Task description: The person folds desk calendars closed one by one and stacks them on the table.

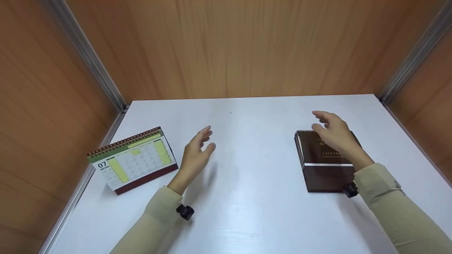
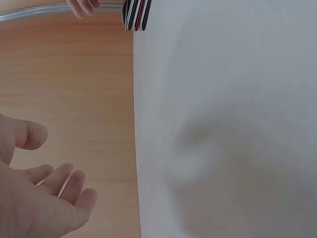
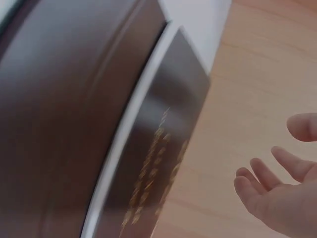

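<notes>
My left hand (image 1: 195, 154) hovers over the white table with fingers relaxed, holding nothing. To its left a spiral-bound desk calendar (image 1: 136, 160) stands propped up, showing a page marked 07 with yellow columns. My right hand (image 1: 333, 133) is held above a dark brown desk calendar (image 1: 330, 178), its fingers loosely bent around nothing. That brown calendar has gold lettering and a white band, and my hand and forearm cover part of it. In the right wrist view the brown cover (image 3: 163, 124) looms close, apart from the fingers.
The white table (image 1: 247, 211) is bounded by a wood-grain back panel (image 1: 229, 49) and side panels. Grey metal rails (image 1: 95, 60) run along the corners. Each sleeve cuff carries a small black device (image 1: 185, 211).
</notes>
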A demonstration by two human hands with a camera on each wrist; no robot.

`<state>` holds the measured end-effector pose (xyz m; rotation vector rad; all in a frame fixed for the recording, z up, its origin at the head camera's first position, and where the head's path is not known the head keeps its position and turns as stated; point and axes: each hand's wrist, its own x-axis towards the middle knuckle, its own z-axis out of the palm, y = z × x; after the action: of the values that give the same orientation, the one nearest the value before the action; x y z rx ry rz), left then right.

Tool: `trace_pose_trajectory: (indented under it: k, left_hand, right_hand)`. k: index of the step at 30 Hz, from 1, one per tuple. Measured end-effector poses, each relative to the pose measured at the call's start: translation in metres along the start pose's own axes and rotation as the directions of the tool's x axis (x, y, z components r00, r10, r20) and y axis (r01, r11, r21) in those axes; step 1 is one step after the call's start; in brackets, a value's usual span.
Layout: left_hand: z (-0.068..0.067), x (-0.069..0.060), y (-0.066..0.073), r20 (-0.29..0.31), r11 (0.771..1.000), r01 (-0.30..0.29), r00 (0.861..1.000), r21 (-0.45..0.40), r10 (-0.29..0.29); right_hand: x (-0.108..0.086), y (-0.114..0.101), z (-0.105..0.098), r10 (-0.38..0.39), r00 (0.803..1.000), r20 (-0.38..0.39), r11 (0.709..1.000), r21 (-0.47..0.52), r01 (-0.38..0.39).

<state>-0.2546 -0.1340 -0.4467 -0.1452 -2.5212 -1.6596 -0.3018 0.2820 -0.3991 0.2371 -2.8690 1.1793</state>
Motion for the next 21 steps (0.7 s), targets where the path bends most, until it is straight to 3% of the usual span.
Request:
trace_pose_trajectory:
  k: [5, 13, 18, 21]
  left_hand:
    - [-0.025, -0.007, -0.008, -0.084, 1.000, -0.002, 0.996, 0.009, 0.003]
    - [-0.058, -0.022, -0.018, -0.177, 0.999, -0.029, 0.984, 0.016, 0.031]
    - [-0.073, -0.034, -0.024, -0.250, 1.000, -0.027, 0.968, 0.012, 0.030]
    - [-0.081, -0.040, -0.026, -0.294, 0.998, -0.064, 0.953, 0.029, 0.069]
  right_hand:
    - [0.005, -0.023, 0.014, 0.005, 1.000, 0.025, 0.993, 0.120, -0.008]
    - [0.018, -0.061, 0.062, -0.009, 0.997, 0.082, 0.965, 0.263, -0.013]
    - [0.022, -0.081, 0.090, -0.014, 0.992, 0.124, 0.946, 0.323, -0.027]
    - [0.023, -0.094, 0.103, -0.019, 0.990, 0.139, 0.939, 0.343, -0.030]
